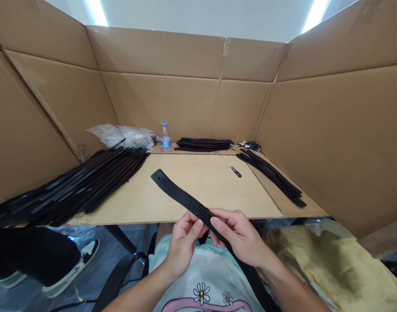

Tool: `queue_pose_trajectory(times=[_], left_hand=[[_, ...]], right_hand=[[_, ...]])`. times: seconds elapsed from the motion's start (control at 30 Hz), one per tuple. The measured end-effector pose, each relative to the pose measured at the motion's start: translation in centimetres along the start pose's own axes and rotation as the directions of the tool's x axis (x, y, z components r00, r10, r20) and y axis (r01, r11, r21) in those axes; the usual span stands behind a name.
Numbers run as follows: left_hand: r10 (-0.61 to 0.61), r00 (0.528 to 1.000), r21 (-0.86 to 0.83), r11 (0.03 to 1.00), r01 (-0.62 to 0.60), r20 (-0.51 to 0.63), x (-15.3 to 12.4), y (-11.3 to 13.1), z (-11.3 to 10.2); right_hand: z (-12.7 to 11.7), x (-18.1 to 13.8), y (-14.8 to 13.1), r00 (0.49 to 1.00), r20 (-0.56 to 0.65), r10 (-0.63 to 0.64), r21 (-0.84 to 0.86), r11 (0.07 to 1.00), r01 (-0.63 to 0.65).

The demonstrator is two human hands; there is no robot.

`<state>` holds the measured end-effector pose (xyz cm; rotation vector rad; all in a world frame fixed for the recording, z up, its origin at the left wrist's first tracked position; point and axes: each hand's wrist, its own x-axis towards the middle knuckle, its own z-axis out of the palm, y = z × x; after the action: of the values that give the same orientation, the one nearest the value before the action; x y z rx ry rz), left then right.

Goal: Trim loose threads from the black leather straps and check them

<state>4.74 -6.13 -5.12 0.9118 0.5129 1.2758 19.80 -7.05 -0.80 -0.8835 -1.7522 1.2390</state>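
Observation:
Both hands hold one black strap [178, 193] in front of the table's near edge. My left hand [182, 245] pinches it with thumb and fingers closed. My right hand [239, 236] grips the same strap just beside it, fingers curled over the top. The strap's free end, with a small hole, points up and left over the wooden table [198, 190]. Its other end runs down past my right wrist toward my lap.
A large pile of black straps [74, 186] covers the table's left side. Smaller stacks lie at the back [203, 144] and right [271, 175]. A water bottle [165, 137], plastic bags [123, 135] and small snips [236, 172] sit on the table. Cardboard walls surround it. Someone's shoe [71, 268] shows lower left.

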Motion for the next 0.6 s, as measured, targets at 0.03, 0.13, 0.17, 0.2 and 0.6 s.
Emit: queue_pose_trajectory(times=[0.03, 0.13, 0.17, 0.2, 0.6], left_hand=[[-0.001, 1.0, 0.013, 1.0, 0.002, -0.02, 0.0, 0.0, -0.1], [0.014, 0.995, 0.058, 0.998, -0.008, -0.102, 0.1, 0.1, -0.4], [0.025, 0.992, 0.074, 0.997, -0.016, -0.123, 0.1, 0.1, -0.4], [0.036, 0.991, 0.09, 0.996, -0.024, -0.131, 0.1, 0.2, -0.5], [0.176, 0.981, 0.18, 0.971, -0.159, -0.086, -0.4, 1.3, 0.3]], right_hand=[[0.1, 0.0, 0.1, 1.0, 0.003, 0.007, 0.025, 1.0, -0.007], [0.1, 0.2, 0.1, 1.0, -0.001, 0.013, 0.079, 0.997, -0.013], [0.1, 0.3, 0.1, 1.0, -0.012, 0.012, 0.09, 0.996, -0.011], [0.0, 0.3, 0.2, 1.0, -0.023, 0.011, 0.1, 0.995, -0.009], [-0.5, 1.3, 1.6, 0.996, -0.08, -0.028, 0.336, 0.94, 0.053]])
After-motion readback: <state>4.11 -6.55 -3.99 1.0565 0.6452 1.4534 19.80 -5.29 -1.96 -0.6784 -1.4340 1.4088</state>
